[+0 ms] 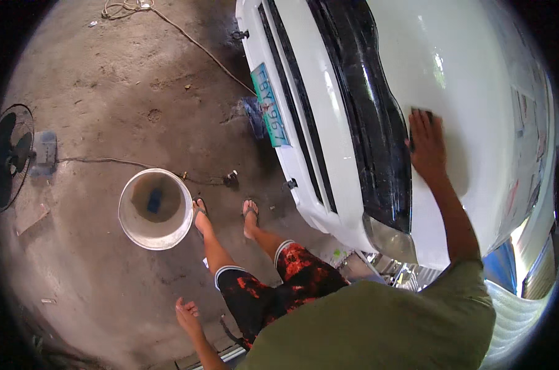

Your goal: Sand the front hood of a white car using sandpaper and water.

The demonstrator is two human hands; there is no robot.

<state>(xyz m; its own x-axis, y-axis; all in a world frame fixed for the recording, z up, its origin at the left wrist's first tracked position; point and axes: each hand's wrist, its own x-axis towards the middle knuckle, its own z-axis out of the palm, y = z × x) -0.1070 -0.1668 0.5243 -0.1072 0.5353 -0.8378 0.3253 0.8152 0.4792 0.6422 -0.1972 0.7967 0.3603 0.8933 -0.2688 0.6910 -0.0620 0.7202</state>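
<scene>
One dark pad (434, 115) shows beneath the right hand (427, 143) on the white hood (477, 92); whether the fingers clamp it, I cannot tell. I see the left hand (188, 314) with fingers loosely apart, near the bucket (158, 245).

One rectangular green-tinted licence plate (270, 105) bears readable characters, at 12 o'clock on the bumper of the white, glossy-painted vehicle (464, 117) with a black grille. Its dark printed characters form a single row running toward 5 o'clock: capital letters first, then digits, their tops facing roughly 2 o'clock.
</scene>
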